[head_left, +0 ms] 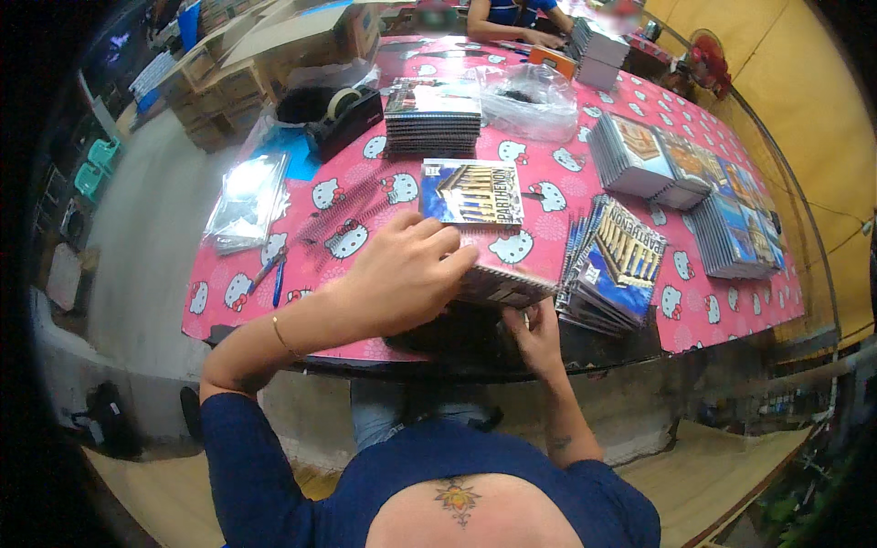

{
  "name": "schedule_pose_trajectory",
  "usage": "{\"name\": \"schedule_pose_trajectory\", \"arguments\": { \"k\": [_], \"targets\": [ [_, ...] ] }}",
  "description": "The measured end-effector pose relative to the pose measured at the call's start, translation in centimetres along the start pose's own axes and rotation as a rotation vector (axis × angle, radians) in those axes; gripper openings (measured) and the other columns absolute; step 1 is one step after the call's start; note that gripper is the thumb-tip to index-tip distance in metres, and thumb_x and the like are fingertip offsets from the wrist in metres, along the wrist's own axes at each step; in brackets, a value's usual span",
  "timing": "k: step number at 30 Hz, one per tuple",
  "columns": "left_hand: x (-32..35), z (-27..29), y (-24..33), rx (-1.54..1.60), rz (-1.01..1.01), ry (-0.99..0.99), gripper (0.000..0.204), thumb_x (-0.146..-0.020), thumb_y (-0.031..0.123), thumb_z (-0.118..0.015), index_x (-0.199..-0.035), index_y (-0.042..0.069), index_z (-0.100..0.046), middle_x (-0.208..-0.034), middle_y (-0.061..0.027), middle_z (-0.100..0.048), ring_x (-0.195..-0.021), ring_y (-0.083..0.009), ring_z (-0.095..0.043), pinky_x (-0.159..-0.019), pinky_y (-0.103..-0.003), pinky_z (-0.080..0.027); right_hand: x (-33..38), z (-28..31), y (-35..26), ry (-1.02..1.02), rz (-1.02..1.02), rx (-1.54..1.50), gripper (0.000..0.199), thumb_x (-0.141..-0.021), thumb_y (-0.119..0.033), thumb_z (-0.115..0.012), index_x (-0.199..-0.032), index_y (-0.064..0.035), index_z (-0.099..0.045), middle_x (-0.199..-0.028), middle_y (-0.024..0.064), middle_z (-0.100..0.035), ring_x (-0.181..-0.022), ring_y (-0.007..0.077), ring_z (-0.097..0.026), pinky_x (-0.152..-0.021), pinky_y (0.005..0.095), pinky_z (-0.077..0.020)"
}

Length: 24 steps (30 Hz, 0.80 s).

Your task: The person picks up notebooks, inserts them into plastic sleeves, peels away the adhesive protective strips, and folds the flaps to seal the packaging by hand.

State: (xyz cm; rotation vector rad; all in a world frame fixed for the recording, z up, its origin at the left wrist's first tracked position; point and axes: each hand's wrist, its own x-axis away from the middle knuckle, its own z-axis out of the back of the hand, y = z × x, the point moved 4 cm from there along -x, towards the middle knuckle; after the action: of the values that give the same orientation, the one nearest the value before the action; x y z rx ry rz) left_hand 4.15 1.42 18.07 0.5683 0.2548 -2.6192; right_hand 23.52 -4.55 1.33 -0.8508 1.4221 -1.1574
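Hands [411, 265], half curled, hold a spiral-bound book [507, 287].

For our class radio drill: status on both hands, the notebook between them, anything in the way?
Left hand at left end of notebook, right hand at its lower right. Spiral edge showing. Fanned pile close on right, apparently not blocking.

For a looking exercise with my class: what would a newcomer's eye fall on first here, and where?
The bright pink tablecloth with white cat figures would probably catch it first, filling the middle. Next, at the near edge, the left hand and right hand are at a spiral-edged booklet. Just right of them lies a fanned pile of blue-and-gold booklets.
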Motion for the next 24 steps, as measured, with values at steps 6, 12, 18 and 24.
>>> {"name": "schedule_pose_trajectory", "arguments": {
  "k": [6,12,18,24],
  "targets": [
    [9.2,-5.9,-0.2,-0.006,0.431,0.328,0.064,-0.096,0.040,-0.056,-0.140,-0.005,-0.043,-0.142,-0.0235,-0.045,-0.137,-0.0349,-0.039,-0.116,-0.054,-0.017,-0.1,-2.8,0.4,-0.078,0.027,-0.126,0.080,-0.091,-0.020,-0.069,-0.152,-0.0031,-0.021,-0.145,0.0201,-0.043,-0.133,0.0285,-0.043,-0.113,0.0395,-0.0300],
    [14.2,-11.9,0.2,1.006,0.883,0.632,0.062,-0.103,0.032,-0.044,-0.145,-0.012,-0.030,-0.149,-0.0255,-0.036,-0.140,-0.0332,-0.034,-0.115,-0.041,-0.024,-1.3,-3.0,1.6,-0.146,-0.038,-0.065,0.064,-0.084,-0.001,-0.072,-0.141,-0.0069,-0.044,-0.122,0.0104,-0.060,-0.114,0.0203,-0.057,-0.100,0.0335,-0.0436],
    [12.0,-15.9,-15.2,-0.004,0.831,0.240,0.031,-0.093,0.026,-0.059,-0.108,-0.001,-0.064,-0.107,-0.0203,-0.062,-0.102,-0.0383,-0.058,-0.090,-0.045,-0.048,-3.2,-1.2,4.0,-0.191,-0.049,-0.140,0.053,-0.086,-0.003,-0.072,-0.133,-0.0050,-0.049,-0.120,0.0088,-0.059,-0.111,0.0183,-0.057,-0.100,0.0331,-0.0432],
    [10.2,-18.0,-18.7,-0.317,0.721,0.150,0.021,-0.091,0.025,-0.059,-0.087,0.005,-0.062,-0.093,-0.0137,-0.062,-0.090,-0.0309,-0.061,-0.082,-0.044,-0.049,-3.7,-1.1,3.2,-0.169,-0.046,-0.130,0.056,-0.084,-0.001,-0.073,-0.134,-0.0057,-0.047,-0.121,0.0093,-0.058,-0.109,0.0183,-0.057,-0.099,0.0335,-0.0439]
  ]
}}
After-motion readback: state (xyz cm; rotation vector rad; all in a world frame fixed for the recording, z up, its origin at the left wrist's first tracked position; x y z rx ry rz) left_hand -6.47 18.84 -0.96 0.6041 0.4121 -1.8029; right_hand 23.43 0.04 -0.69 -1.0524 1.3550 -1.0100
